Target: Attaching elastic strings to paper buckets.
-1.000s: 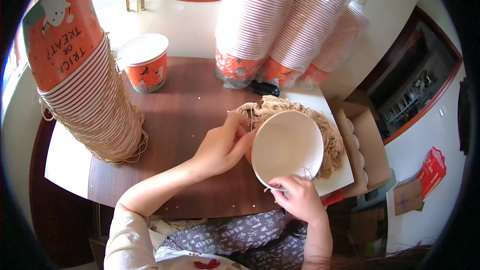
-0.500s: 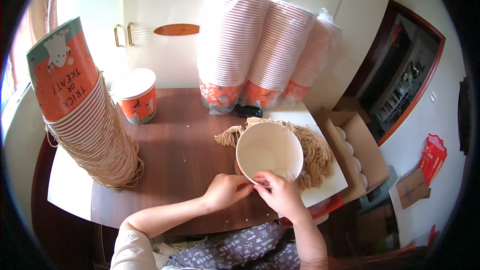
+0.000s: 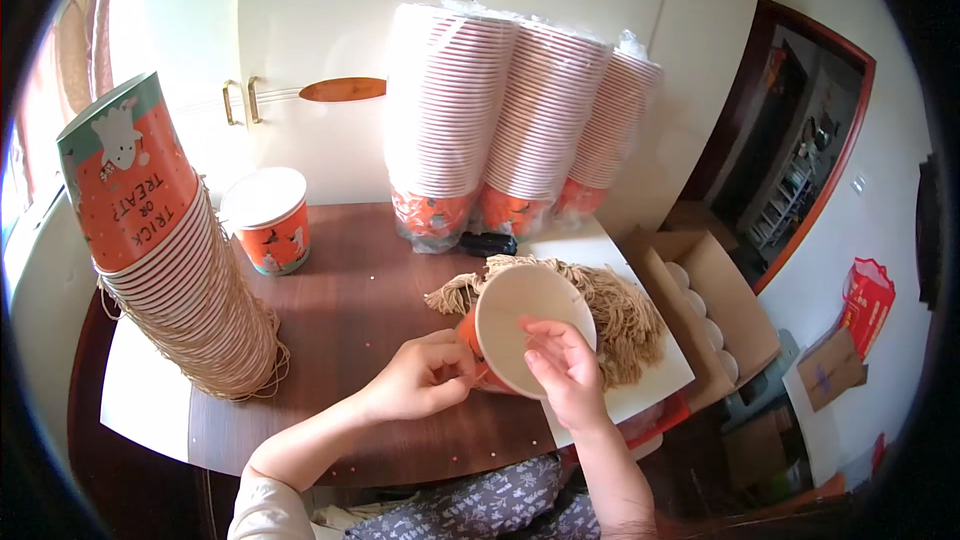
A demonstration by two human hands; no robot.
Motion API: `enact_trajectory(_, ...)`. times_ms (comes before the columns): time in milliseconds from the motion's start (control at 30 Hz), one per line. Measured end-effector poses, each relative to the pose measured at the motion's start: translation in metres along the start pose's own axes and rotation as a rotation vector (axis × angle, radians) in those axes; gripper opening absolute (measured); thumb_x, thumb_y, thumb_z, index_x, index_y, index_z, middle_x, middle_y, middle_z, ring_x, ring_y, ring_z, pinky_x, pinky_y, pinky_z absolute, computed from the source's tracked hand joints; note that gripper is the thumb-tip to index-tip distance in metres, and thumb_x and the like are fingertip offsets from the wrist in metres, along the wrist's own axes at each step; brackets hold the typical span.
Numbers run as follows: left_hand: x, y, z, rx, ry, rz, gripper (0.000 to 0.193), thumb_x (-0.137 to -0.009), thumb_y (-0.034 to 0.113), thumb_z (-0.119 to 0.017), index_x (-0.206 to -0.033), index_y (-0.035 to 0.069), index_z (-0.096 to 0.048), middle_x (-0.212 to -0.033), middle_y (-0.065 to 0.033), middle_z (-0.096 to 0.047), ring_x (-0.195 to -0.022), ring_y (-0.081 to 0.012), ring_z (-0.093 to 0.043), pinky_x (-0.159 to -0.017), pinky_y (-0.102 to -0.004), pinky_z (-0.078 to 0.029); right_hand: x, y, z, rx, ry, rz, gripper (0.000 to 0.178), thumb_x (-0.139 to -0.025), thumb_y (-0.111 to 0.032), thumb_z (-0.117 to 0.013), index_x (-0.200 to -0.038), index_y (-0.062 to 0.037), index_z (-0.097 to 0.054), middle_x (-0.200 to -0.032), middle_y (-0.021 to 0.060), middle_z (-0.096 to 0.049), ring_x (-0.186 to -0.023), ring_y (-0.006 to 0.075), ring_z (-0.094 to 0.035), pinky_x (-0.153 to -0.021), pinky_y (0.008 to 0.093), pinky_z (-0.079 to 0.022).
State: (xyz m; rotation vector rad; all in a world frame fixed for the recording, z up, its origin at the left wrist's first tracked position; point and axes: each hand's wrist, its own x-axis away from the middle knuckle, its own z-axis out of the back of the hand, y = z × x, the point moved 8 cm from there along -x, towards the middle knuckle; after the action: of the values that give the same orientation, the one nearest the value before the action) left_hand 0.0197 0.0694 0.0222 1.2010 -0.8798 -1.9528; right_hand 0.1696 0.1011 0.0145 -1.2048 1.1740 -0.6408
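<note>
A white-lined orange paper cup is tilted in front of me, its open mouth toward me. My left hand is closed at the cup's left outer side, thumb against curled fingers; what they pinch is too small to make out. My right hand is over the near right part of the mouth, thumb and fingers apart. Right behind the cup lies a bundle of tan strings. At the left leans a tall stack of printed orange cups with strings hanging round it.
A white-lidded orange cup stands at the back left. Plastic-wrapped cup stacks stand at the back, a black object before them. Right of the table, a cardboard box holds white round things. Small bits dot the tabletop.
My hands have drawn apart from the cup's near rim. The left has shifted left, the right has lifted over the mouth with fingers spreading. The cup has tilted, and the view has shifted slightly.
</note>
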Motion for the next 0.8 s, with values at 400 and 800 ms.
enact_trajectory(400,0.003,-0.017,0.004,0.944,0.002,0.252,0.01,-0.086,0.011,-0.047,-0.081,0.003,-0.049,-0.087,-0.0124,-0.062,-0.088,-0.0208,-0.058,-0.083,-0.035,-0.044,0.004,-0.021,-0.024,0.374,-0.058,0.241,0.024,-0.082,-0.001,-0.054,-0.106,0.0012,-0.053,-0.112,0.0148,-0.058,-0.111,0.0257,-0.053,-0.093,0.0338,-0.04)
enact_trajectory(800,0.011,0.005,0.022,1.132,0.115,0.195,0.011,-0.086,0.014,-0.049,-0.08,0.004,-0.047,-0.067,-0.0074,-0.049,-0.064,-0.0203,-0.051,-0.074,-0.0399,-0.045,0.004,0.023,-0.038,1.104,-0.48,-0.184,0.03,-0.092,-0.031,-0.04,-0.113,-0.0103,-0.048,-0.076,0.0173,-0.063,-0.071,0.0385,-0.06,-0.064,0.0484,-0.046)
